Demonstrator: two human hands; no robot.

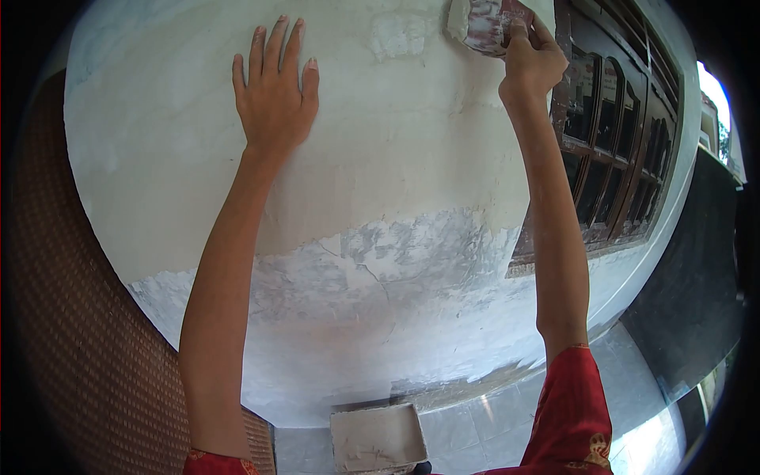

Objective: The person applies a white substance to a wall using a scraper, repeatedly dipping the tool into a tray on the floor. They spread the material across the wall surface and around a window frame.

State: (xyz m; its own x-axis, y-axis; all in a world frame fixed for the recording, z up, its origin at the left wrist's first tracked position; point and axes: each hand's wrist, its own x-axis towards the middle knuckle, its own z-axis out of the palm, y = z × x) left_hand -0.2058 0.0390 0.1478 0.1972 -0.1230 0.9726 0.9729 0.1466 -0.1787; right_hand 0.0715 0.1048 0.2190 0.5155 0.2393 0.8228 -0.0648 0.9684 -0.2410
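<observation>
My left hand (274, 99) lies against the wall (372, 142) with its fingers stretched out and spread, holding nothing. High on the right, my right hand (532, 59) grips a red putty spreader (484, 28), smeared with pale putty, close to the wall near the window frame. The wall's upper part has a cream-coloured coat with a rougher light patch (400, 36) to the left of the spreader. Below a ragged line, the surface is whitish grey, with thin cracks showing. My fingers partly cover the spreader.
A dark wooden window (606, 119) with small panes is beside my right arm. A woven brown panel (79, 317) runs along the left. On the grey tiled floor (463, 427), a shallow rectangular tray (376, 435) holds pale material. A dark panel (681, 277) stands at far right.
</observation>
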